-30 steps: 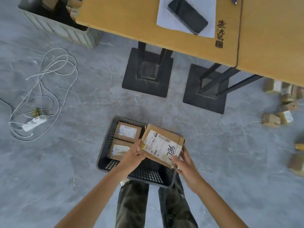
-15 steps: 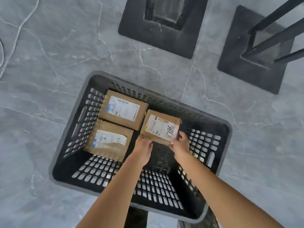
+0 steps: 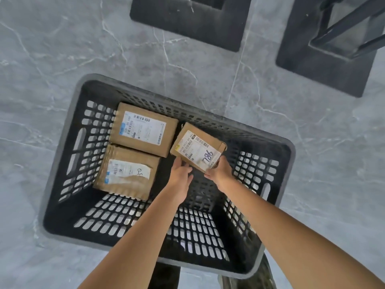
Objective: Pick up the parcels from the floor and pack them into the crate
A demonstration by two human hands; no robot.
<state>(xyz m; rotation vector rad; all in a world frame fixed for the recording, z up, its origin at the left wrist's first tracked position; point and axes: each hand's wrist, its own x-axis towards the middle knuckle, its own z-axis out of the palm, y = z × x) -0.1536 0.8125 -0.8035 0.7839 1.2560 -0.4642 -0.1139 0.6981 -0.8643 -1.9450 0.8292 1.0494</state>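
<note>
Right hand (image 3: 218,171) pinches the near edge of a small brown cardboard parcel marked 786 (image 3: 198,146), tilted inside the black perforated plastic crate (image 3: 116,217). Left hand (image 3: 180,173), fingers nearly straight, steadies its corner, apparently seating it beside the labelled cardboard box (image 3: 143,130) to that hand's left.

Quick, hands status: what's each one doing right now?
Left hand: fingers touch the 786 parcel at its near left edge; grip cannot be told.
Right hand: grips the 786 parcel's near right corner.
</note>
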